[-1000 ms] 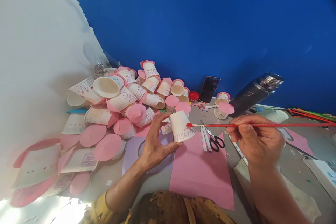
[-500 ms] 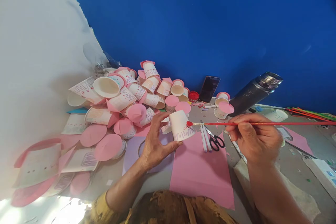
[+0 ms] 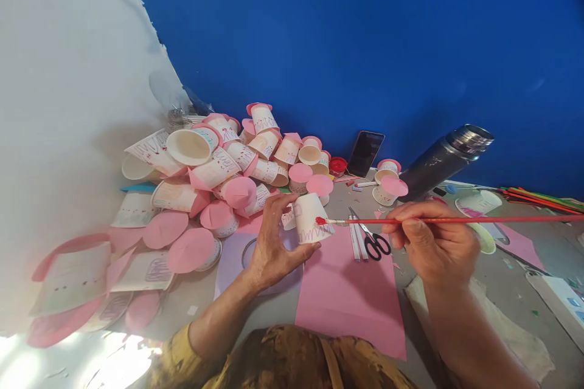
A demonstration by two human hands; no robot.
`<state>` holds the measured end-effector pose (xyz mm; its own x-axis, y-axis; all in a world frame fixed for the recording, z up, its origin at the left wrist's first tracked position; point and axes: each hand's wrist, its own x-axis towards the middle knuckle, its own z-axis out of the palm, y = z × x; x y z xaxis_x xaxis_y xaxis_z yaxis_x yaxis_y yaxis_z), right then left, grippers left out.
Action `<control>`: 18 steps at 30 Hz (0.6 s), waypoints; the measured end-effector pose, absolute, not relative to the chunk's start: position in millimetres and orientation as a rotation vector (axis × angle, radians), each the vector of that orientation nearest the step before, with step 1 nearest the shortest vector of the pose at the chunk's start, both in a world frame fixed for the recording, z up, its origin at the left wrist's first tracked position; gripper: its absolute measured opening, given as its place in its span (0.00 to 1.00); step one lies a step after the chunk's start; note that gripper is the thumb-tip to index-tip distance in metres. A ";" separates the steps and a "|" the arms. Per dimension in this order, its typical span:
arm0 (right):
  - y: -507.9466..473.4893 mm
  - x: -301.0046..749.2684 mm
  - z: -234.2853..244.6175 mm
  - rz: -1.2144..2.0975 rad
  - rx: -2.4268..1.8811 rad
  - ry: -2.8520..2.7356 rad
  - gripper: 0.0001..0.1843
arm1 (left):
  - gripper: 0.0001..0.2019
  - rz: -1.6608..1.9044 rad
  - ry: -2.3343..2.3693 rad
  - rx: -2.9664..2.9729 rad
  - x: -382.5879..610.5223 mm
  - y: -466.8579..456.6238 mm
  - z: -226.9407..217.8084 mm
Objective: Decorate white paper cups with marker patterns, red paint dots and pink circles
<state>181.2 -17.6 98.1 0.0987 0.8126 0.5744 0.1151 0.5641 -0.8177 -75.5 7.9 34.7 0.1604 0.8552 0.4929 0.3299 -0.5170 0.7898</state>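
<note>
My left hand (image 3: 270, 243) grips an upturned white paper cup (image 3: 310, 219) with a purple zigzag line near its rim, held just above a pink paper sheet (image 3: 351, 292). My right hand (image 3: 433, 243) pinches a long red paintbrush (image 3: 456, 219). The brush lies almost level, and its red-loaded tip touches the right side of the cup. Both hands are closed on what they hold.
A heap of decorated paper cups with pink circles (image 3: 219, 176) fills the left. Black-handled scissors (image 3: 374, 242) and white markers (image 3: 356, 242) lie right of the cup. A phone (image 3: 365, 153), red paint pot (image 3: 337, 166), steel flask (image 3: 444, 161) and coloured sticks (image 3: 542, 199) stand behind.
The cup and brush tip have shifted slightly left and down; the brush tip stays against the cup's side. My right hand has followed to the left.
</note>
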 end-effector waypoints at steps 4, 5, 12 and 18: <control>-16.0 178.1 96.9 0.628 -0.866 -1.434 0.05 | 0.38 1.330 1.111 1.913 -75.4 8.1 33.7; -15.5 178.3 96.7 0.624 -0.866 -1.441 0.05 | 0.38 1.331 1.111 1.907 -75.5 8.0 33.4; -15.0 186.0 97.9 0.609 -0.901 -1.385 0.05 | 0.38 1.340 1.115 1.903 -75.9 7.8 32.9; -14.2 185.7 96.7 0.608 -0.900 -1.420 0.05 | 0.37 1.351 1.096 1.873 -74.8 8.4 34.1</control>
